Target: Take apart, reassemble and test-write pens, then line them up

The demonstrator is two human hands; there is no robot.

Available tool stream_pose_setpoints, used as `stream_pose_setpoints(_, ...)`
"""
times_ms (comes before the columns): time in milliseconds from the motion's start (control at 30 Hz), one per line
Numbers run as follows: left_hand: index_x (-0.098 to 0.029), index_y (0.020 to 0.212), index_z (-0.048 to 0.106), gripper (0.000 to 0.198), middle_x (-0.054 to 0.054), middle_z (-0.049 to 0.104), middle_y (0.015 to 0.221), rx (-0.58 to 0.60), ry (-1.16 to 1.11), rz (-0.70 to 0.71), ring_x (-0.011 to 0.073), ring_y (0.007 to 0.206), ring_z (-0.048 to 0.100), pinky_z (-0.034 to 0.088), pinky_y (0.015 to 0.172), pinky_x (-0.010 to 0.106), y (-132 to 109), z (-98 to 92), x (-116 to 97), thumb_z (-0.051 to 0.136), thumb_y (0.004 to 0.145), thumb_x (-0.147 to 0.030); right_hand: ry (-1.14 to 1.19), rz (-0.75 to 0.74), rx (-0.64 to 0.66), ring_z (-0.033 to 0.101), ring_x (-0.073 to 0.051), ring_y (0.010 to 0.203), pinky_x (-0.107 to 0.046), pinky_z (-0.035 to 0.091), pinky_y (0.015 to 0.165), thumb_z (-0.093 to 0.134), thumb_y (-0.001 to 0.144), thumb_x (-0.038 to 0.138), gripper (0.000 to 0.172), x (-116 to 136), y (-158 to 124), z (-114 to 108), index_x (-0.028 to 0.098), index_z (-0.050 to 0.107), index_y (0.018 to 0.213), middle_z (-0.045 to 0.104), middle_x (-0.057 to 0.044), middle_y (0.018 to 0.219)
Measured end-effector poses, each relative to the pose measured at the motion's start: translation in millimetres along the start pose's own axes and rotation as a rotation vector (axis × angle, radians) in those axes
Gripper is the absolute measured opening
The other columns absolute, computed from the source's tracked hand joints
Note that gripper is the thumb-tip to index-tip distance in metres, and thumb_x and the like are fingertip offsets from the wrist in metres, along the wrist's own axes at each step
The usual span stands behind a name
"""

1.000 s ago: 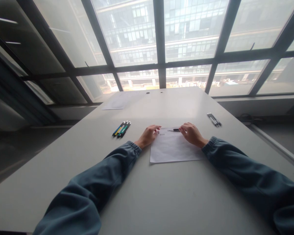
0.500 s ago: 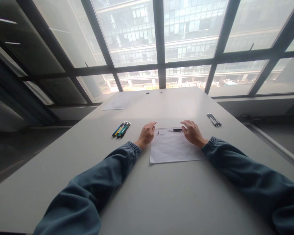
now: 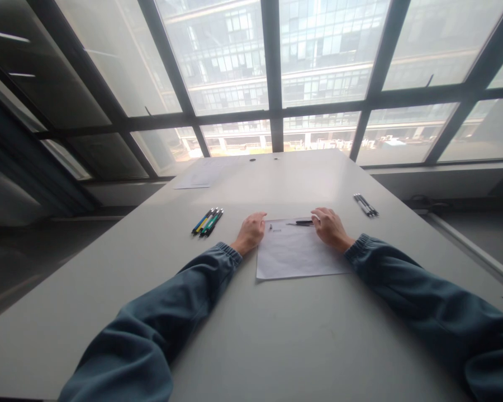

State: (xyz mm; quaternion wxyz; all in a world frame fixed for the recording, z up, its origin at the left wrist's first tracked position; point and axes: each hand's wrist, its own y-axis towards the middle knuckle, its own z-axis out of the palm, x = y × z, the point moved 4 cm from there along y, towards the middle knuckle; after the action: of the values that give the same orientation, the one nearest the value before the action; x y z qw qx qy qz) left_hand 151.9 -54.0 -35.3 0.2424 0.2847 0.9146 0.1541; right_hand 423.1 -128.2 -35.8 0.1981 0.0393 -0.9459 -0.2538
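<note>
A white sheet of paper [image 3: 297, 259] lies on the table between my hands. My left hand [image 3: 250, 233] rests at its left edge, fingers loosely bent, with nothing seen in it. On the right side of the sheet is my right hand [image 3: 331, 229], its fingers apart and slightly curved. Just left of that hand's thumb lies a slim dark pointed tool [image 3: 304, 223], partly hidden by the hand; its exact kind is unclear. A tiny dark object [image 3: 270, 227] is on the paper near my left hand, beside a small printed mark.
Several pens with coloured barrels [image 3: 208, 222] lie left of my left hand. Black-and-white pens [image 3: 365, 205] sit at the right. More paper [image 3: 195, 177] lies at the far left of the white table [image 3: 251, 335]. Windows rise beyond the far edge.
The fingers of both hands have lowered and bent in a little, the left ones more. The paper, the tool and the pens have stayed in place.
</note>
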Motion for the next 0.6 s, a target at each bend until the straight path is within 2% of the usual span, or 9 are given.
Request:
stream_pose_setpoints(133,-0.016,0.122,0.065,0.033,0.012,0.068,0.125,-0.026,-0.017,0.009,0.0261,0.119,0.060,0.044,0.109,0.044,-0.4,-4.6,-3.4,0.050,0.093,-0.016,0.034,-0.045,-0.033,0.055,-0.029,0.109,-0.044,0.044,0.094,0.048,0.096,0.023,0.027,2.4,0.3,-2.6,0.019,0.070,0.111,0.067,-0.013,0.118)
stream_pose_setpoints(300,-0.021,0.110,0.071,0.022,0.008,0.070,0.112,-0.039,-0.014,0.070,0.0253,0.110,0.062,0.047,0.101,0.042,-1.9,-11.5,-12.5,0.058,0.093,-0.021,0.044,-0.123,-0.051,0.055,-0.028,0.100,-0.040,0.044,0.089,0.054,0.094,0.022,0.019,13.1,-0.4,-10.8,0.019,0.073,0.098,0.067,-0.011,0.103)
stream_pose_setpoints(500,-0.023,0.099,0.074,0.019,0.006,0.073,0.102,-0.028,0.012,0.058,0.0248,0.101,0.065,0.044,0.094,0.041,-3.2,-16.1,-19.8,0.056,0.096,-0.023,-0.009,-0.160,-0.003,0.055,-0.025,0.092,-0.036,0.043,0.083,0.057,0.094,0.021,0.019,21.5,-1.8,-13.8,0.018,0.073,0.083,0.066,-0.010,0.090)
stream_pose_setpoints(600,-0.024,0.100,0.074,0.015,0.007,0.071,0.105,-0.053,0.010,0.132,0.0243,0.103,0.063,0.042,0.094,0.041,-4.7,-18.0,-24.9,0.060,0.095,-0.025,-0.049,-0.160,0.027,0.055,-0.025,0.090,-0.036,0.043,0.082,0.059,0.094,0.023,0.019,22.4,-2.2,-12.9,0.018,0.073,0.080,0.067,-0.010,0.088)
